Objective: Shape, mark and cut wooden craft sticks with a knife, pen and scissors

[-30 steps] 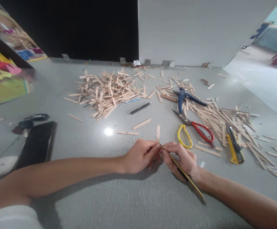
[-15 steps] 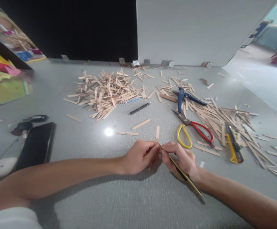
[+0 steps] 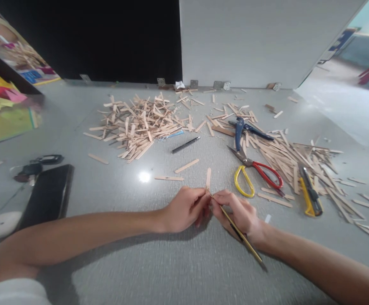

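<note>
My left hand (image 3: 186,208) is closed, pinching the near end of a pale wooden stick (image 3: 208,177) that lies flat on the grey table (image 3: 159,258). My right hand (image 3: 238,212) is closed round a thin yellow-and-black pencil (image 3: 240,233). Its tip touches the stick right where my two hands meet. The pencil's long shaft runs back along my right wrist.
Scissors with a red and a yellow handle (image 3: 253,171), blue pliers (image 3: 240,129), a yellow utility knife (image 3: 310,195) and a black pen (image 3: 186,144) lie beyond my hands. Two heaps of wooden sticks (image 3: 140,125) (image 3: 302,161) spread behind. A black phone (image 3: 47,195), keys (image 3: 33,167) and a white mouse (image 3: 0,224) sit left.
Both hands stay together on the stick; my right hand and the pencil have shifted slightly left and down.
</note>
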Action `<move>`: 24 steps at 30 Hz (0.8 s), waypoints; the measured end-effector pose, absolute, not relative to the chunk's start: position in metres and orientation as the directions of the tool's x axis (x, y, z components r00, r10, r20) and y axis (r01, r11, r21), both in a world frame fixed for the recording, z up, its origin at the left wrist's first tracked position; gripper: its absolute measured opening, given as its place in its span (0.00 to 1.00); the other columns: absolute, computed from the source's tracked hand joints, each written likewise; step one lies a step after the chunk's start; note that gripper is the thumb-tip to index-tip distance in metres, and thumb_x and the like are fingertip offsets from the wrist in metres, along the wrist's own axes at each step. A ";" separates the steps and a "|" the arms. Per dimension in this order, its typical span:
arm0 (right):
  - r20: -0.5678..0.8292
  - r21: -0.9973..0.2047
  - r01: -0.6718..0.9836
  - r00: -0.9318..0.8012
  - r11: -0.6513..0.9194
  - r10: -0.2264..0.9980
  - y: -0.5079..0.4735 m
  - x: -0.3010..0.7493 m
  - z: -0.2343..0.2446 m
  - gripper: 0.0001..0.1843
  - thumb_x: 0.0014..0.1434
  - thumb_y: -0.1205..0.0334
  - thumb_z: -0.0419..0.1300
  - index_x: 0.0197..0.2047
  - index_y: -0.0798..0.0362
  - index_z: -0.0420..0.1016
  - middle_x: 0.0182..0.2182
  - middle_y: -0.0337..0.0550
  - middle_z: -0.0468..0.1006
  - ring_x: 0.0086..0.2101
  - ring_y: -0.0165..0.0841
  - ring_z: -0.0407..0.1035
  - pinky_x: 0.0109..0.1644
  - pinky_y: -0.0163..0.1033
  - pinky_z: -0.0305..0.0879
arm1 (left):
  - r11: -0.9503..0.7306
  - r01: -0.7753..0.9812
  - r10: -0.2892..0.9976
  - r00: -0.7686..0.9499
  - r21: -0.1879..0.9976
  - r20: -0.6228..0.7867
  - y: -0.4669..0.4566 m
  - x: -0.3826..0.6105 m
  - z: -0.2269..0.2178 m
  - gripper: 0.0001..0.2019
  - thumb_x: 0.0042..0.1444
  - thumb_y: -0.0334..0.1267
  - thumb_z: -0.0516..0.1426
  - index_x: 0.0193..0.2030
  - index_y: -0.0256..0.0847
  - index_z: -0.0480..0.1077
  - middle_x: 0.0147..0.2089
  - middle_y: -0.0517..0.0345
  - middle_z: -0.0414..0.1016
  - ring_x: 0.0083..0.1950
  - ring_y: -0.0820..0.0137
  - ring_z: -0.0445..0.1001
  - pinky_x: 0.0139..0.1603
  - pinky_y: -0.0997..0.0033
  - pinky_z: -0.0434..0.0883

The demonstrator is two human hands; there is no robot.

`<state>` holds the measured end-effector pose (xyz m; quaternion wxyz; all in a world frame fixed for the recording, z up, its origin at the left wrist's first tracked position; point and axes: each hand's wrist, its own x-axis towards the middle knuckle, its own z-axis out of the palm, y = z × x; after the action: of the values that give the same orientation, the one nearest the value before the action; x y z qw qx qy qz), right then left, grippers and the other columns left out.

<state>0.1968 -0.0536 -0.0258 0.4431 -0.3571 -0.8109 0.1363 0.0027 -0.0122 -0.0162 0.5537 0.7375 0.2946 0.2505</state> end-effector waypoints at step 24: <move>0.648 -0.477 0.480 -0.373 0.736 0.664 -0.053 0.195 -0.031 0.09 0.75 0.72 0.54 0.46 0.47 0.67 0.32 0.38 0.79 0.28 0.31 0.77 0.31 0.32 0.74 | -0.213 0.083 0.669 0.738 0.974 0.083 -0.010 0.000 -0.020 0.28 0.78 0.58 0.45 0.30 0.42 0.65 0.19 0.59 0.72 0.18 0.74 0.71 0.23 0.78 0.67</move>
<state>0.1951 -0.0527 -0.0305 0.4385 -0.3479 -0.8220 0.1047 0.0000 -0.0100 -0.0199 0.5731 0.7354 0.2556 0.2559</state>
